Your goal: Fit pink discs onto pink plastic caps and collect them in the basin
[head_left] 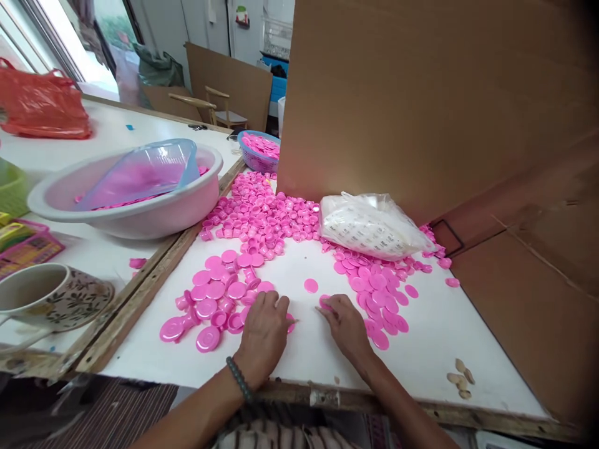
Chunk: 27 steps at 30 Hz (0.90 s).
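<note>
My left hand [264, 330], a beaded bracelet at its wrist, is closed with its fingertips around a pink plastic cap [291, 323], mostly hidden. Beside it on the left lies a loose group of pink caps [208, 338], some with flat round tops showing. My right hand [347, 324] pinches a flat pink disc [324, 301] between thumb and fingers, a short way from the left hand. A single pink disc [311, 285] lies on the white tabletop between and beyond the hands. Right of my right hand spreads a pile of pink discs [379, 299].
Small pink cups [266, 215] are heaped farther back, beside a clear bag of white printed pieces [374, 227]. Cardboard [421, 106] walls off the right. At left stand a large basin [187, 209], a patterned mug [79, 298] and a wooden table edge [154, 280]. Peanut shells [461, 377] lie front right.
</note>
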### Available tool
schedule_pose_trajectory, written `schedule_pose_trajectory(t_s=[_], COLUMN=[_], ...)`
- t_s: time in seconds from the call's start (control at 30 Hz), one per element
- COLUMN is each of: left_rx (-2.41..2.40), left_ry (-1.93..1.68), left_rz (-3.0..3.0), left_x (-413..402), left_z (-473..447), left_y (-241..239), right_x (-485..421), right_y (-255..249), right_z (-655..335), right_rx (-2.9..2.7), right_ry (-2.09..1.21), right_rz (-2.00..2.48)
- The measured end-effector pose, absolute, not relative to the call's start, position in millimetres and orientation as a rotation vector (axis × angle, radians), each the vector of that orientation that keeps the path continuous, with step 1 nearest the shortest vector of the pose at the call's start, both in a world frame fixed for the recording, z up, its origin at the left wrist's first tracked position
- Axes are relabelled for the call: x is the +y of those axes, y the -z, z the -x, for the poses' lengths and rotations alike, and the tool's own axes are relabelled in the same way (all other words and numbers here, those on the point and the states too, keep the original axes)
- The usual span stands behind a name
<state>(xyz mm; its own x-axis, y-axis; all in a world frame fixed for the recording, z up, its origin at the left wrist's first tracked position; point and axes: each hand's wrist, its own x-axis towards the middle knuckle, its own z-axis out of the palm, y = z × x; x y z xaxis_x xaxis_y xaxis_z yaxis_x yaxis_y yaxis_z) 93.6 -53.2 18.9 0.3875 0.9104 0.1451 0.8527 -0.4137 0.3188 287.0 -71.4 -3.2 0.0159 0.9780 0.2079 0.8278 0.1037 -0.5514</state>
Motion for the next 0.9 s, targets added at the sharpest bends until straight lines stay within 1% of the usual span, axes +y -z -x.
schedule_pose_trajectory(t_s=[0.07,0.17,0.27,0.33,0.43,0.57,0.73,0.9], left_rx=[1.515,1.447,1.471,1.51,1.551,1.618,1.45,1.384], left_ry=[-0.543,-0.611,-0.582,-0.58,-0.577,-0.548,-0.592,-0.481], left_rz=[-2.533,-2.528,-2.475,-2.464,-2.462,-2.415,-2.339,-2.11], left_x=[-53,-48,-45,-44,-41,-37,-39,-37], left_z=[-91,-89,-86,-84,-80,-78,-96,-123], left_y=[-15,-12,-11,-11,-9,-11,-14,-3], right_x=[-56,-12,45,77,101,86,19,-40], right_y=[-4,-17,-22,-17,-6,-2,-17,-15], right_z=[-276,-252,-232,-221,-213,-229,-273,-287], right_rx=[-1.936,-2.0,-1.948,-1.91,-1.937,-1.948,-2.049,-2.28], right_ry=[-0.399,-0.309,-0.243,-0.313,-0.434,-0.448,-0.356,-0.351], right_rz=[1.674,1.553,1.659,1.763,1.755,1.704,1.564,1.509])
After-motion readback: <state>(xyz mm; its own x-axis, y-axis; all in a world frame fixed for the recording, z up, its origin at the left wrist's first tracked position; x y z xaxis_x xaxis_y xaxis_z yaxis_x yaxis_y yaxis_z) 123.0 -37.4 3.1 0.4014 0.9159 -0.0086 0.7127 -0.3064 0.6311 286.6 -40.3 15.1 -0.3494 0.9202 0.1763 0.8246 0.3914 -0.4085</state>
